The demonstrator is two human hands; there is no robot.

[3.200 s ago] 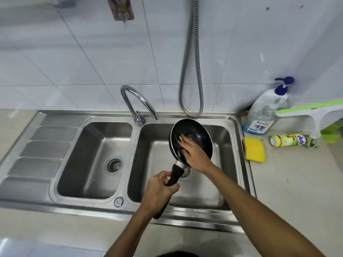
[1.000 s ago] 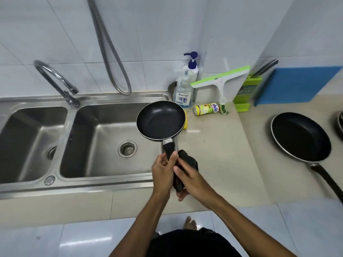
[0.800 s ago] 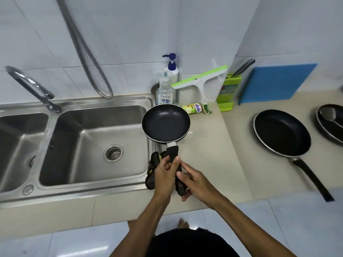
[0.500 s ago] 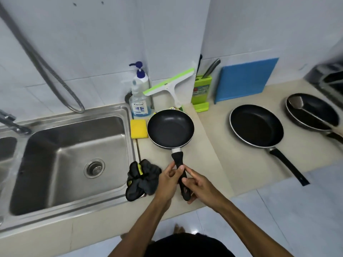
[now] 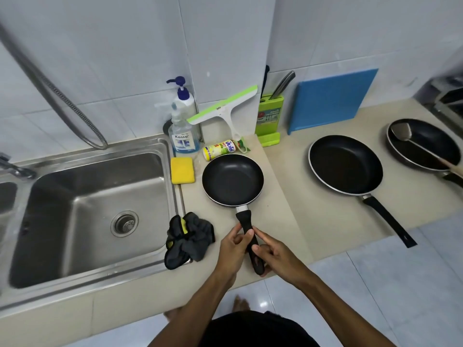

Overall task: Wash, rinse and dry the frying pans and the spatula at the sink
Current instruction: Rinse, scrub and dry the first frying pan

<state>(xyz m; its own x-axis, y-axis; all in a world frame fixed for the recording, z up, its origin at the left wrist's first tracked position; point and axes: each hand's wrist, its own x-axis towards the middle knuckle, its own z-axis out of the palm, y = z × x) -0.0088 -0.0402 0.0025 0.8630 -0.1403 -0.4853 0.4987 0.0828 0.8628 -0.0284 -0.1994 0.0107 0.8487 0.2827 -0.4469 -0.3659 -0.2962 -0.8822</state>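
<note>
A small black frying pan [image 5: 232, 180] sits over the beige counter just right of the sink [image 5: 87, 214]. Its black handle [image 5: 246, 230] points toward me. My left hand [image 5: 234, 249] and my right hand [image 5: 271, 254] both grip that handle from either side. A dark crumpled cloth [image 5: 189, 237] with a yellow patch lies at the sink's right rim, left of my hands. A larger black pan [image 5: 345, 165] rests further right. At the far right a third pan [image 5: 423, 144] holds a metal spatula [image 5: 400, 132].
A yellow sponge [image 5: 183, 170], a soap pump bottle [image 5: 183, 121], a lying yellow bottle [image 5: 220, 149], a green-and-white squeegee [image 5: 225, 111], a green knife block [image 5: 271, 118] and a blue cutting board [image 5: 330, 101] line the back wall. A shower hose [image 5: 57, 93] hangs at the left.
The small pan has left the sink and come down over the counter to its right. The cloth has left my right hand and lies by the sink rim. Both hands now hold the handle.
</note>
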